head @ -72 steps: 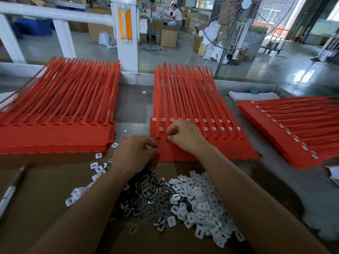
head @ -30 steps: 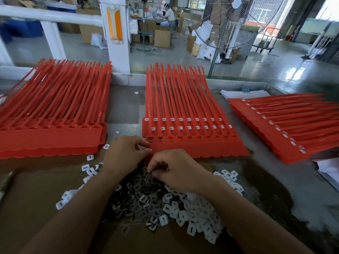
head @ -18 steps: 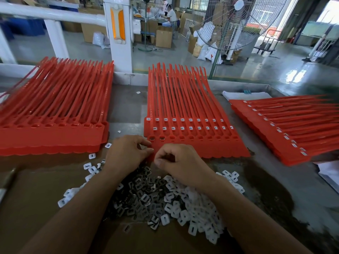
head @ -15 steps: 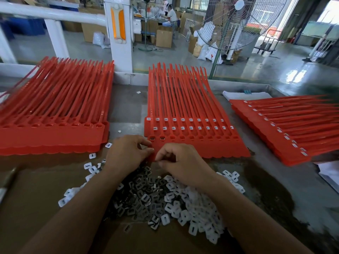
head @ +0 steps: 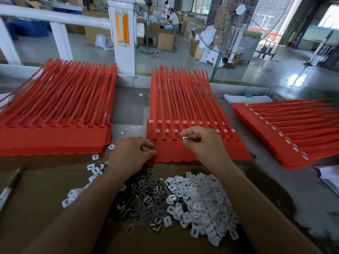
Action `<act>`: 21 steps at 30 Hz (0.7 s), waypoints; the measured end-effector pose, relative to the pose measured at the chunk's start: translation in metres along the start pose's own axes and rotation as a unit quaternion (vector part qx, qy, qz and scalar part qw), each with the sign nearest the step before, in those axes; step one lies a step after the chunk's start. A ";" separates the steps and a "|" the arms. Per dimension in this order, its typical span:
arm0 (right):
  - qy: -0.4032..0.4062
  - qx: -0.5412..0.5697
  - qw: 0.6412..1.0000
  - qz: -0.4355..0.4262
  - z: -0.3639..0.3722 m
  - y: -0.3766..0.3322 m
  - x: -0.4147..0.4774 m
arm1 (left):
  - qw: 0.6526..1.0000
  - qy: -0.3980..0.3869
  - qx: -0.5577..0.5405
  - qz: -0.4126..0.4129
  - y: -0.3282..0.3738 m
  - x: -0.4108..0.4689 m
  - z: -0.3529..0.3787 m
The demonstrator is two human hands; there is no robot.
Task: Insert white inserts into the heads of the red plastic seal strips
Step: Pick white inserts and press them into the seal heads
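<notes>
A stack of red seal strips (head: pixel 183 107) lies in the middle of the bench, heads toward me. White inserts sit in the two farther rows of heads. The nearest row has open sockets at its left end. My right hand (head: pixel 203 145) hovers over that row and pinches a small white insert (head: pixel 184 138) between thumb and fingertips. My left hand (head: pixel 130 154) grips the near left corner of the stack. A heap of white inserts (head: pixel 198 198) mixed with grey metal clips (head: pixel 145 197) lies on cardboard in front of me.
A second stack of red strips (head: pixel 55 114) with open sockets lies on the left. A third stack (head: pixel 286 129) with inserts in its heads lies on the right. A pen (head: pixel 8 187) rests at the left edge. A standing fan (head: pixel 231 24) is behind the bench.
My right hand has risen from the heap of inserts to the nearest row of strip heads, now with an insert pinched in its fingers. My left hand has stayed on the stack's corner.
</notes>
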State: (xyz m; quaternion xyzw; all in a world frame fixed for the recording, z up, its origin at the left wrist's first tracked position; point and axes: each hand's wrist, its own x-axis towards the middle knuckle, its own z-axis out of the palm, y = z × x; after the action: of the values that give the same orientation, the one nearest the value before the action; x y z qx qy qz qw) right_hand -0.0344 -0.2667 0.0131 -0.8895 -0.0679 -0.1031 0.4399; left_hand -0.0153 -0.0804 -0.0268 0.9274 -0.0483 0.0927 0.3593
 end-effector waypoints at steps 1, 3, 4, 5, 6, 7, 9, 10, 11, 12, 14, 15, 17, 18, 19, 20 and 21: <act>0.001 -0.001 1.000 0.008 -0.001 0.000 0.002 | 1.000 -0.001 -0.001 0.000 0.000 0.000 0.000; -0.008 -0.015 0.999 0.032 0.000 0.001 0.007 | 1.000 -0.004 0.001 0.000 0.001 0.001 0.000; -0.014 -0.018 0.999 0.046 0.001 0.001 0.010 | 1.000 -0.005 0.003 0.001 0.000 0.001 -0.001; -0.019 -0.018 0.998 0.057 0.002 0.001 0.013 | 1.000 -0.005 0.005 0.002 0.000 0.001 -0.001; -0.024 -0.022 0.998 0.063 0.003 0.002 0.016 | 1.000 -0.004 0.006 0.004 0.000 0.001 -0.001; -0.026 -0.035 0.997 0.062 0.004 0.003 0.019 | 1.000 -0.005 0.007 0.007 0.000 0.001 0.000; -0.027 -0.076 0.996 0.047 0.006 0.004 0.026 | 1.000 -0.007 0.005 0.009 0.000 0.002 0.000; -0.024 -0.094 0.994 0.042 0.007 0.004 0.030 | 1.000 -0.008 0.004 0.008 0.000 0.002 0.000; -0.021 -0.104 0.993 0.044 0.009 0.004 0.033 | 1.000 -0.009 0.003 0.005 0.000 0.002 0.000; -0.022 -0.104 0.993 0.050 0.010 0.005 0.037 | 1.000 -0.009 0.001 0.002 0.000 0.002 0.000; -0.040 -0.096 0.992 0.064 0.015 0.006 0.041 | 1.000 -0.011 -0.002 -0.001 0.000 0.002 0.000; -0.051 -0.096 0.991 0.071 0.017 0.007 0.042 | 1.000 -0.012 -0.003 -0.001 0.000 0.002 0.000; -0.063 -0.101 0.989 0.082 0.023 0.010 0.042 | 1.000 -0.013 -0.002 0.002 -0.001 0.001 -0.001; -0.060 -0.104 0.989 0.084 0.026 0.012 0.042 | 1.000 -0.013 -0.002 0.004 -0.001 0.001 -0.001; -0.054 -0.105 0.989 0.084 0.027 0.013 0.042 | 1.000 -0.013 -0.003 0.006 -0.001 0.001 0.000; -0.048 -0.106 0.990 0.084 0.029 0.015 0.042 | 1.000 -0.013 -0.003 0.006 -0.001 0.002 0.000; -0.045 -0.109 0.990 0.084 0.030 0.016 0.043 | 1.000 -0.013 -0.003 0.006 -0.001 0.002 0.000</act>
State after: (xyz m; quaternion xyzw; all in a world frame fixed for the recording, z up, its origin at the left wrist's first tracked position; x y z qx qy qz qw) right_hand 0.0143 -0.2512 -0.0060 -0.9383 -0.0011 -0.0327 0.3443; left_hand -0.0133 -0.0792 -0.0271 0.9271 -0.0590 0.0822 0.3610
